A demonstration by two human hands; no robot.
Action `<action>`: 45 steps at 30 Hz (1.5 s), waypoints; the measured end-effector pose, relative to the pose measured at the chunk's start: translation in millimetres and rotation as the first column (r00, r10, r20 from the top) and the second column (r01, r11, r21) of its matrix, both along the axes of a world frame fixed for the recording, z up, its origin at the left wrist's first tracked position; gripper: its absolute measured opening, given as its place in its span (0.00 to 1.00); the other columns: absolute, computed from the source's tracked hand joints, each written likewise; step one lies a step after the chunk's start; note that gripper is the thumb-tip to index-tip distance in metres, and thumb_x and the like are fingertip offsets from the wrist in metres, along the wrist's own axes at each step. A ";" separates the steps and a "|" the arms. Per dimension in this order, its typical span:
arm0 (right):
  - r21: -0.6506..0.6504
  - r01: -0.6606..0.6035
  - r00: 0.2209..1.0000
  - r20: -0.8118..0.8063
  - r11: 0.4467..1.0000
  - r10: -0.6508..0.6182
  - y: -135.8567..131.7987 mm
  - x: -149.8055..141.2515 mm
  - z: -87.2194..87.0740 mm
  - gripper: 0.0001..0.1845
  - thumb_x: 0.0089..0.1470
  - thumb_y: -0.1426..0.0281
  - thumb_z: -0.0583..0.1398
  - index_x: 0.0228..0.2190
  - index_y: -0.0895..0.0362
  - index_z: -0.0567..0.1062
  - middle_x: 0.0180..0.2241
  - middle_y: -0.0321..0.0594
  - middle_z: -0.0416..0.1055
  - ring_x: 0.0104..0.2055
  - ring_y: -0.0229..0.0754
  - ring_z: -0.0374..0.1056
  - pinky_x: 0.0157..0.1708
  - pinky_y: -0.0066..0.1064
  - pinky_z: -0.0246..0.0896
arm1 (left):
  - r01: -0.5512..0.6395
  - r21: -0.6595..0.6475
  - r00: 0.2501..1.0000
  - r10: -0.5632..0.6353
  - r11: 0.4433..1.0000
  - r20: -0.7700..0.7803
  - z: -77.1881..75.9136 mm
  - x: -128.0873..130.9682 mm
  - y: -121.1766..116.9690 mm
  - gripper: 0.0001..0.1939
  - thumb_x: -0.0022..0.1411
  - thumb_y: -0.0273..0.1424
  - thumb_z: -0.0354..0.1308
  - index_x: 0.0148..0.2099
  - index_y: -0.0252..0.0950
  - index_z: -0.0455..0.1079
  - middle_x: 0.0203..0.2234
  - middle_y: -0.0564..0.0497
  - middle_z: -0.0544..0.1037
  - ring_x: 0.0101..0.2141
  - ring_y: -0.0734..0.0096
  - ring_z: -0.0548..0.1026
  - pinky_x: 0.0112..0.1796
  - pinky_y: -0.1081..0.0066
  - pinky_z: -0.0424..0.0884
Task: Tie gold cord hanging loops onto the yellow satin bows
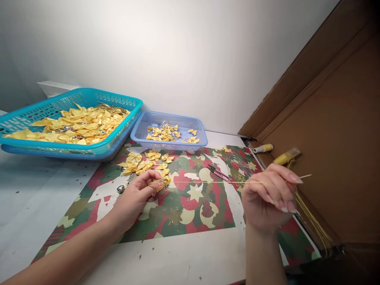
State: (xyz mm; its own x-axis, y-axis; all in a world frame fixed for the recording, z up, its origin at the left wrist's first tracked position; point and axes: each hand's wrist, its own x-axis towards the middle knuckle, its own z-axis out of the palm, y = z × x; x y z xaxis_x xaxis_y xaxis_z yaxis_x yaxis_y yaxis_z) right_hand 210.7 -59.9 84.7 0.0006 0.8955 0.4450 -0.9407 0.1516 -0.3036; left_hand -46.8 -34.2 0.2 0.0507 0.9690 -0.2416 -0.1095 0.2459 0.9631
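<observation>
Turquoise basket: far left, its rim (137, 103) around a big heap of yellow bows (86, 118), with a few silvery bits mixed in.
Heart bead: shiny silver heart (120, 189) on the patterned sheet (190, 213), just left of the left hand.
Loose bows: a little cluster of yellow bows (130, 165) right behind the left hand.
Left hand: fingers and thumb (144, 189) pinched together on a gold ring (156, 182), with a yellow bow (166, 182) at the fingertips. No real gap in that grip.
Blue basket: smaller one, rim (175, 147), behind the hands, holding more bows with wire loops.
Thread: fine yellow line (208, 182), the key bit here imo. Straight and pretty much level, long axis left to right, bridging the two hands. Ring and bow are at its left end, so the left hand's on them and the right is well apart.
Snips: dark-handled pair (219, 173) just behind the thread.
Right hand: raised, fingers (268, 192) curled loosely around the thread; a thin pale tip (305, 175) pokes out rightward. Needle or thread end, can't tell.
Spools: two yellow ones (263, 148) (286, 156) by the cardboard (335, 126).
Writing: no brand or label I can read anywhere.
</observation>
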 end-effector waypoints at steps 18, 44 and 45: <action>-0.150 0.441 0.897 0.104 0.885 -0.429 -3.1 12.2 11.3 0.13 0.54 0.81 0.62 0.28 0.51 0.67 0.12 0.19 0.61 0.17 0.26 0.62 0.20 0.16 0.60 | 0.065 0.026 0.998 -0.064 0.998 -0.025 13.5 6.8 -6.2 0.13 0.50 0.40 0.67 0.30 0.39 0.69 0.22 0.56 0.68 0.22 0.73 0.68 0.23 0.76 0.63; 0.138 0.270 0.079 0.983 0.953 -0.165 -6.4 -85.2 -60.5 0.06 0.59 0.68 0.55 0.31 0.54 0.68 0.24 0.35 0.70 0.23 0.36 0.64 0.21 0.26 0.56 | 0.063 0.154 0.994 -0.049 0.986 -0.093 20.3 8.8 -15.2 0.14 0.46 0.41 0.70 0.35 0.40 0.81 0.26 0.48 0.80 0.27 0.65 0.74 0.28 0.71 0.72; 0.149 0.267 0.066 0.983 0.952 -0.173 -6.1 -85.6 -61.2 0.05 0.59 0.68 0.55 0.30 0.54 0.68 0.24 0.34 0.68 0.23 0.35 0.63 0.21 0.26 0.55 | 0.061 0.157 0.995 -0.047 0.986 -0.093 20.4 8.9 -15.3 0.14 0.46 0.41 0.70 0.35 0.40 0.81 0.27 0.47 0.81 0.28 0.65 0.75 0.28 0.70 0.73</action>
State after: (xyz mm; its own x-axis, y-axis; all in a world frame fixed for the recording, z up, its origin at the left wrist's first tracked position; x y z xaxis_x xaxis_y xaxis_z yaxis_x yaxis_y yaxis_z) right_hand 125.2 -66.1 23.4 -0.1885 0.9649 0.1828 0.2706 0.2300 -0.9348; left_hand -37.9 -49.5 20.6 0.0894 0.9919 -0.0905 -0.0125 0.0919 0.9957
